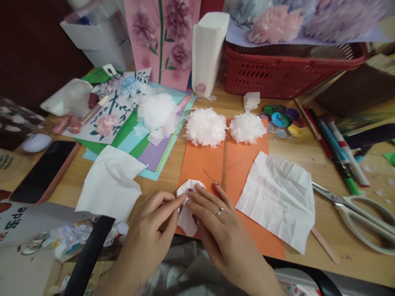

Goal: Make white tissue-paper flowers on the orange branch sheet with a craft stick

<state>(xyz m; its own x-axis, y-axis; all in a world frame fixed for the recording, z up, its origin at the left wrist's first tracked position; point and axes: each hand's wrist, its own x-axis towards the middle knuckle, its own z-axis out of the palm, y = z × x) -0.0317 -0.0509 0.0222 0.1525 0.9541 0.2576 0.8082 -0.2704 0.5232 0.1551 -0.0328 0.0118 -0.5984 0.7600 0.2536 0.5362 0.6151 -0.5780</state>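
Observation:
My left hand pinches the left side of a small piece of white tissue paper, fingertips closed on it. On the same tissue paper, my right hand presses with its fingers from the right; a ring is on one finger. The piece lies over the near left part of an orange sheet of paper. Two fluffy white tissue flowers sit along the sheet's far edge, and pencil-like lines run below them. A white tissue sheet lies left of my hands, a crumpled one to the right.
Scissors and a wooden stick lie at the right, with several brushes and markers beyond. A paint palette and red basket stand behind. Left are a phone, coloured paper and a white tissue pile.

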